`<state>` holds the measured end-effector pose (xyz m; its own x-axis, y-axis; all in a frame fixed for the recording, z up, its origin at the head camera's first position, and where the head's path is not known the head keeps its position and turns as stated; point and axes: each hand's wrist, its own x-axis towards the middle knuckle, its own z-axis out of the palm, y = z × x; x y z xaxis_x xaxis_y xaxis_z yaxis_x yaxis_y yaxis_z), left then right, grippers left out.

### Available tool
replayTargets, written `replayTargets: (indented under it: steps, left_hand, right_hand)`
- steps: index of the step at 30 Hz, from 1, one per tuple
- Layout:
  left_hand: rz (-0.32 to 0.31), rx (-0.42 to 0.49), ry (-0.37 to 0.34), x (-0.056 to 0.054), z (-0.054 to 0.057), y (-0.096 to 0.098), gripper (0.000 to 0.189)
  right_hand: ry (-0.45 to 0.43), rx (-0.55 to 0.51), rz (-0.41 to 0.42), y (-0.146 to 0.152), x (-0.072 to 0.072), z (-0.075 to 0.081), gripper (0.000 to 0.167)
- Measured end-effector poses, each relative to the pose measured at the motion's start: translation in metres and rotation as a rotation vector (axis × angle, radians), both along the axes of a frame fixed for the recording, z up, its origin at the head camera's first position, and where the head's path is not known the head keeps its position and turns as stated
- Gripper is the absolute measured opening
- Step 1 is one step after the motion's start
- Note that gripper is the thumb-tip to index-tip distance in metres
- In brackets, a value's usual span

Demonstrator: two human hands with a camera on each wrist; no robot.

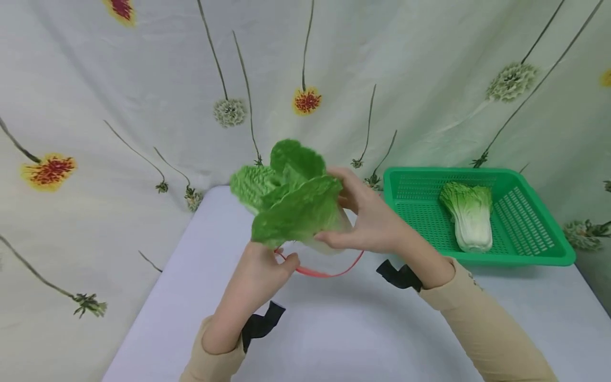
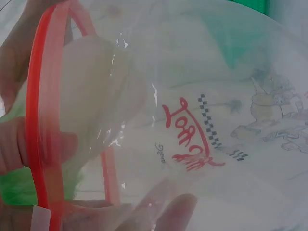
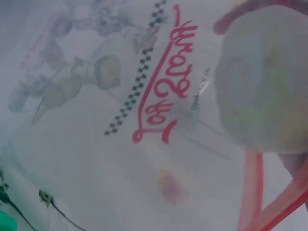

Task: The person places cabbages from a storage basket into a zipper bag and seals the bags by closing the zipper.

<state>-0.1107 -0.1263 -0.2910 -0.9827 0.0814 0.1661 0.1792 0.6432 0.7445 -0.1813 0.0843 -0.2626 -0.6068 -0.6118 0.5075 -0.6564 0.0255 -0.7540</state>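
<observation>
A leafy green lettuce with a pale, rounded base is held over the table in the head view, leaves toward the far left. My right hand grips it from the right, thumb on the near side. Below, my left hand pinches the red rim of a clear plastic bag printed with cartoon figures and red lettering. The left wrist view shows the lettuce base at the bag's mouth, inside the red band. Through the film, the right wrist view shows that base end-on. Leaves hide some left fingers.
At the back right of the white table stands a green plastic basket with slotted walls. A Chinese cabbage lies in it. Behind the table hangs a flower-patterned cloth.
</observation>
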Motion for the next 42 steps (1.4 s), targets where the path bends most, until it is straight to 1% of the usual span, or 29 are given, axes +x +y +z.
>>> replayTargets:
  steps: [1,2,5,6,7,9,14,15,17,20,21,23,24,25,27,29,31,32,33,34,35,37,39,41,42]
  left_hand:
    - [-0.012,0.026,-0.013,0.000,0.000,-0.001,0.056]
    - [-0.020,0.034,-0.019,0.000,0.000,-0.003,0.056]
    - [-0.024,0.025,-0.034,0.000,0.000,-0.007,0.059]
    - [-0.030,0.016,-0.033,0.000,-0.001,-0.008,0.064]
    - [-0.031,-0.005,-0.032,-0.001,-0.001,-0.008,0.070]
    - [-0.038,-0.025,-0.024,-0.004,-0.002,-0.008,0.075]
    - [-0.040,-0.045,-0.013,-0.007,-0.007,-0.007,0.082]
    - [-0.044,-0.048,-0.014,-0.006,-0.008,-0.007,0.084]
    - [-0.060,-0.053,-0.024,-0.006,-0.012,-0.004,0.086]
    - [-0.075,-0.059,-0.054,-0.006,-0.017,0.000,0.093]
    - [-0.073,-0.058,-0.066,-0.005,-0.018,0.001,0.094]
    - [-0.056,-0.069,-0.082,-0.003,-0.020,0.002,0.098]
    - [-0.045,-0.074,-0.091,-0.002,-0.021,0.001,0.099]
    - [-0.032,-0.079,-0.093,-0.002,-0.021,0.001,0.100]
    - [-0.010,-0.081,-0.096,-0.001,-0.022,-0.001,0.099]
    - [0.008,-0.089,-0.100,-0.001,-0.022,-0.003,0.098]
    - [0.016,-0.092,-0.098,-0.001,-0.022,-0.004,0.097]
    - [0.014,-0.091,-0.102,-0.001,-0.021,-0.005,0.096]
    - [0.015,-0.096,-0.112,-0.001,-0.020,-0.006,0.096]
    - [0.014,-0.093,-0.120,-0.001,-0.019,-0.007,0.096]
    - [0.012,-0.092,-0.118,-0.001,-0.018,-0.008,0.096]
    - [0.006,-0.074,-0.125,-0.002,-0.016,-0.009,0.095]
    - [-0.001,-0.059,-0.135,-0.003,-0.015,-0.010,0.095]
    - [-0.008,-0.050,-0.130,-0.003,-0.014,-0.011,0.095]
    - [-0.012,-0.052,-0.132,-0.003,-0.014,-0.011,0.094]
  right_hand:
    - [0.038,0.082,-0.003,0.000,-0.001,-0.002,0.078]
    - [0.083,0.156,-0.005,0.001,-0.002,-0.004,0.076]
    - [0.224,0.333,-0.016,0.004,-0.004,-0.006,0.067]
    - [0.255,0.377,-0.017,0.005,-0.004,-0.006,0.065]
    - [0.261,0.417,-0.020,0.005,-0.004,-0.005,0.063]
    - [0.254,0.505,-0.033,0.006,-0.003,-0.005,0.061]
    - [0.161,0.703,-0.024,0.001,-0.002,-0.010,0.055]
    - [0.145,0.739,-0.022,-0.001,-0.002,-0.012,0.051]
    - [0.109,0.808,-0.026,-0.006,-0.003,-0.014,0.045]
    - [0.091,0.928,-0.072,-0.015,-0.003,-0.017,0.042]
    - [0.091,0.954,-0.085,-0.018,-0.002,-0.017,0.042]
    - [0.107,0.978,-0.107,-0.019,0.000,-0.018,0.054]
    - [0.120,0.971,-0.118,-0.018,0.001,-0.017,0.059]
    - [0.131,0.935,-0.120,-0.014,0.003,-0.016,0.063]
    - [0.155,0.805,-0.133,0.000,0.007,-0.015,0.065]
    - [0.208,0.627,-0.170,0.021,0.009,-0.016,0.057]
    - [0.247,0.446,-0.229,0.045,0.007,-0.023,0.048]
    - [0.249,0.384,-0.259,0.057,0.005,-0.028,0.045]
    - [0.227,0.330,-0.281,0.067,0.002,-0.034,0.043]
    - [0.180,0.277,-0.281,0.075,-0.003,-0.042,0.042]
    - [0.100,0.231,-0.264,0.081,-0.008,-0.050,0.043]
    - [-0.073,0.153,-0.202,0.086,-0.018,-0.064,0.045]
    - [-0.233,0.080,-0.139,0.082,-0.027,-0.076,0.045]
    - [-0.325,0.030,-0.119,0.076,-0.032,-0.086,0.040]
    - [-0.344,0.014,-0.124,0.072,-0.034,-0.089,0.038]
